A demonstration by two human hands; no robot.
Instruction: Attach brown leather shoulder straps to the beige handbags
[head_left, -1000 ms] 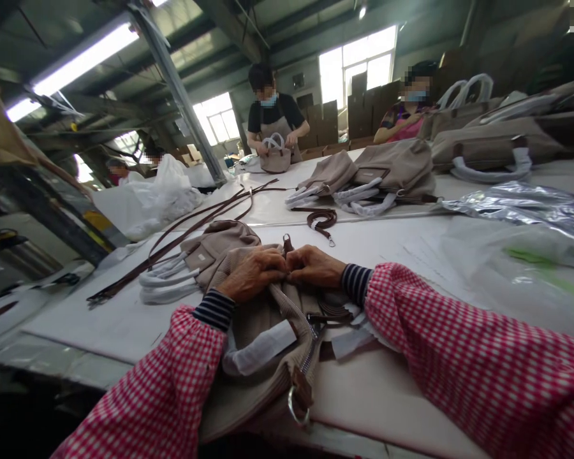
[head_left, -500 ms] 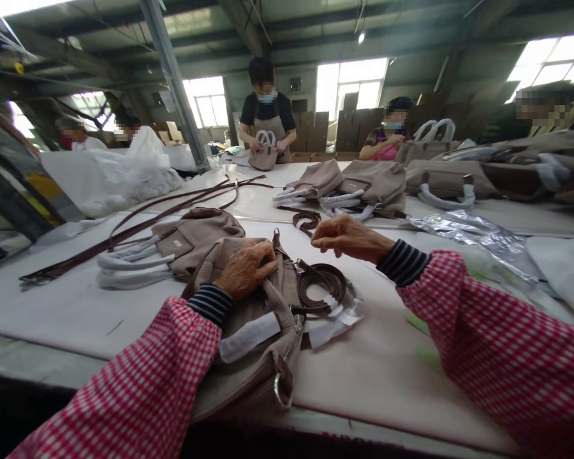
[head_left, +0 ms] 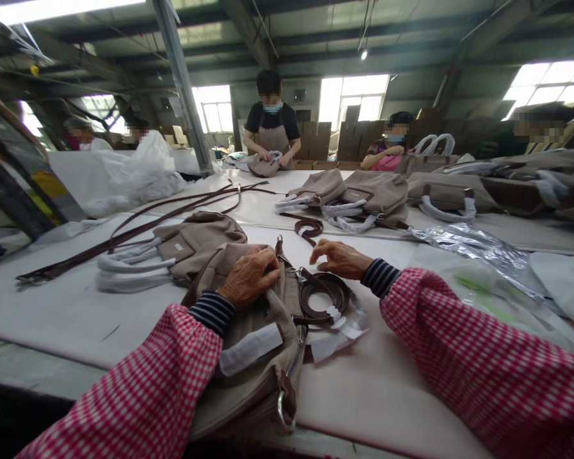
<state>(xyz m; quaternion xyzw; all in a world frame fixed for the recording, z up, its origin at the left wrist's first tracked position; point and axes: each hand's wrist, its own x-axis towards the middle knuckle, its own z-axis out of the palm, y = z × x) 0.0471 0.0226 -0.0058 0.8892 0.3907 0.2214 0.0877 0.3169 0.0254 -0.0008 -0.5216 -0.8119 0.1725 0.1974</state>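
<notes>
A taupe bag (head_left: 249, 408) lies in front of me, with metal rings and a zipper along its right side. My left hand (head_left: 253, 275) rests on its upper part, fingers curled over the edge and gripping the fabric. Just above a coiled brown strap (head_left: 324, 299), my right hand (head_left: 339, 258) hovers with bent fingers apart and nothing between them. The coil sits against the bag's right side, with white wrapping at its lower edge. A white-wrapped handle (head_left: 251, 349) lies across the bag.
Another taupe bag (head_left: 201, 245) and long brown straps (head_left: 138, 233) lie to the left. Farther back are a small strap coil (head_left: 309, 228) and more bags (head_left: 375, 194). Silvery plastic (head_left: 478, 245) is at right. Several people work beyond the table (head_left: 148, 325).
My right hand has moved left and slightly down, closer to the coiled strap. My left hand stays on the bag. Across the table, a standing person has lowered a small bag.
</notes>
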